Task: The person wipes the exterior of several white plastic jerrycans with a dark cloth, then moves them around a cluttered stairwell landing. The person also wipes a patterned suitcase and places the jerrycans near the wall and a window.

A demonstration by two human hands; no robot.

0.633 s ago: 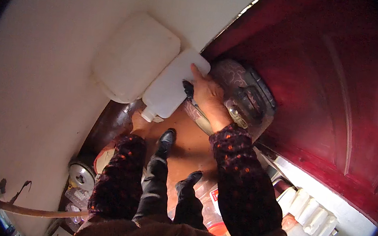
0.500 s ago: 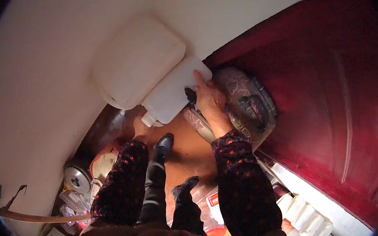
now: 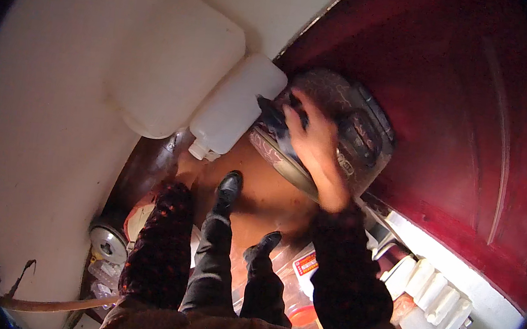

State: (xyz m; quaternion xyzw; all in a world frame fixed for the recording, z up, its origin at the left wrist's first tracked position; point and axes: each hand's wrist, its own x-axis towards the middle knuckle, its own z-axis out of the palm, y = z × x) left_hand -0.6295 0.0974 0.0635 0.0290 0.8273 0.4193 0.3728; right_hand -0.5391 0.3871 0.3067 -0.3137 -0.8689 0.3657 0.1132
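My right hand [image 3: 317, 138] is over a brown patterned suitcase [image 3: 329, 85] with a dark handle. Its fingers curl around a limp black thing [image 3: 272, 114], whose kind I cannot make out. Just left of that stands a translucent white plastic jug [image 3: 238, 101], its capped neck toward me. A larger whitish plastic container [image 3: 177, 65] leans between the jug and the wall. My left hand [image 3: 186, 170] is low beside the jug's neck, smeared and dim, so its fingers do not show clearly.
A dark red door [image 3: 446, 139] borders the right side. Near my feet lie a white packet with an orange label [image 3: 306, 268] and a red round item [image 3: 303, 316]. White bundles [image 3: 432, 298] are at lower right. A round metal item [image 3: 107, 244] sits at lower left.
My right hand has left the white jug and moved right onto the black thing over the suitcase. My left hand has drawn back from the jug's neck. The view has shifted slightly.
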